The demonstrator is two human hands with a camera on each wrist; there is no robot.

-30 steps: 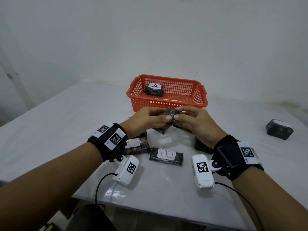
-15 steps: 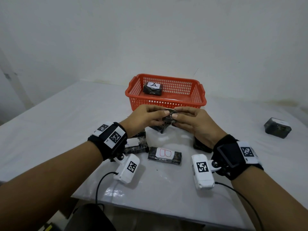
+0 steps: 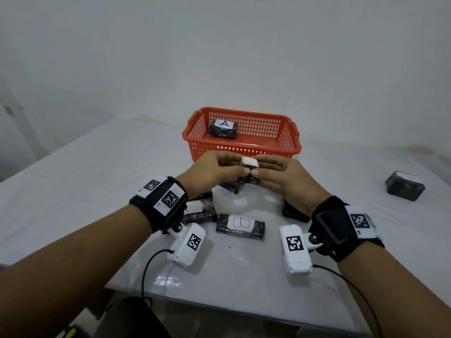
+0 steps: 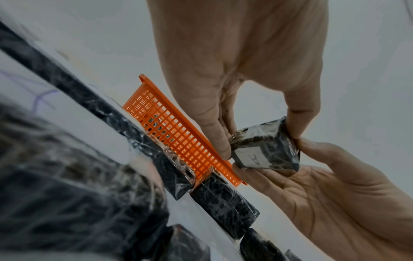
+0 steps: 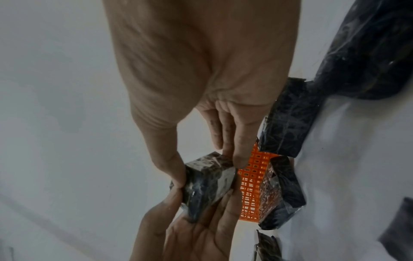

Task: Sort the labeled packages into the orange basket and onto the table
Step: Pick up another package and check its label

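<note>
A small dark wrapped package (image 3: 249, 167) is held above the table (image 3: 85, 172), pinched at its two ends between the left hand (image 3: 212, 170) and the right hand (image 3: 284, 178); thumb and fingertips of each hand are curled onto it, so both grips are narrow and loaded. In the left wrist view the white label on the package is read as "A", facing down and toward that camera. The package is blocky rather than long, and its axis between the two hands is seen to run left to right, roughly parallel to the near wall of the orange basket (image 3: 244, 152). The basket lies directly ahead of the grip, just beyond the fingertips and slightly lower; one package marked "A" (image 3: 223, 129) is already lying in its left rear part. It is judged that the held package belongs in the basket, and that the move turns on a short forward carry over the near rim. Neither hand is noticeably nearer: the grip is centred on the basket's front, so either hand could be used once the other lets go. A package marked "B" (image 3: 240, 226) is lying flat on the table below the wrists, with other dark packages beside and partly under the hands; their labels cannot be read. One more dark package (image 3: 405, 186) is sitting well apart at far right.
</note>
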